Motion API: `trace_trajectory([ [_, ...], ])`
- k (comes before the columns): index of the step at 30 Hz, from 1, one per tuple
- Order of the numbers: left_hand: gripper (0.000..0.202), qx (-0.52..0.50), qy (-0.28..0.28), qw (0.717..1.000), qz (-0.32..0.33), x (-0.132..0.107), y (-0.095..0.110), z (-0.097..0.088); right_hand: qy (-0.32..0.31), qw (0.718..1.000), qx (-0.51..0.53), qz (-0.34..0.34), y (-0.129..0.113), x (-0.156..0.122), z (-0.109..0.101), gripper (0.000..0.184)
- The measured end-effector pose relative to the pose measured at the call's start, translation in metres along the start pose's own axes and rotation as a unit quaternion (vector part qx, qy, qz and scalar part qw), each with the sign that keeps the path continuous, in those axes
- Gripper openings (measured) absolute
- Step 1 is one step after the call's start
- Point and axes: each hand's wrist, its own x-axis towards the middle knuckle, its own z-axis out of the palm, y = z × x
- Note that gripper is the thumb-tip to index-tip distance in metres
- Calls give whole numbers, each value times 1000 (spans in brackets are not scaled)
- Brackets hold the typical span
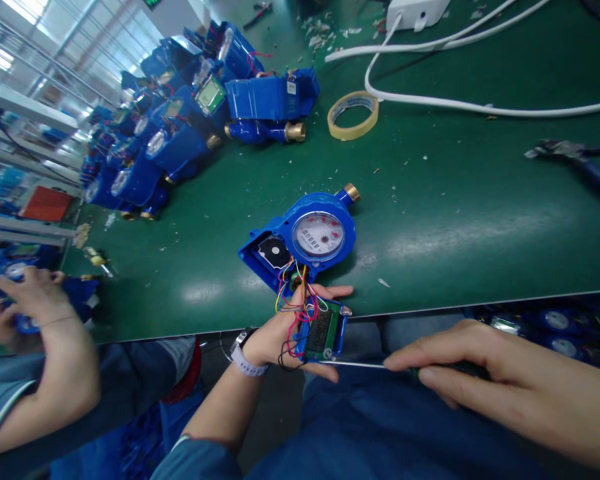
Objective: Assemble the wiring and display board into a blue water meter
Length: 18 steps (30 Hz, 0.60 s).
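Far left of the open water meter (320,233), a co-worker's hand (30,293) rests on a blue part at the table edge; up and left of the meter, well apart from it, a heap of blue meters (180,127) lies on the green table (455,220), brass ends showing here and there. Just below and left of the meter, at the table's near edge, the left hand (280,333) is closed around a display module (325,330), thumb on one side and fingers behind it, with a wristwatch (243,357) on the wrist; the module is held off the table, screen facing up, its blue casing just below the meter's body; a bundle of coloured wires (300,293) runs from the meter's open compartment down to the module. The meter itself lies flat on the table, dial upward, brass end pointing up and right. Above and right of the meter a roll of tape (353,115) lies flat. Below and right of the meter, the screwdriver (355,363) lies almost level, its tip at the module's lower edge; the right hand (505,380) is wrapped tight around its handle. Far right of the meter, a white cable (455,103) loops across the table; blue-handled pliers (580,160) lie beneath it.
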Motion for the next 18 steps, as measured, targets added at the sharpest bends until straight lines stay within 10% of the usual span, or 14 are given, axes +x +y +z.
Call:
trace_trajectory([
  [9,111,25,38,999,-3,-4,-2,5,31,992,-78,-90,-9,-3,6,26],
  [18,88,-23,60,998,-14,-3,-10,5,7,993,-78,-84,-12,1,8,27],
])
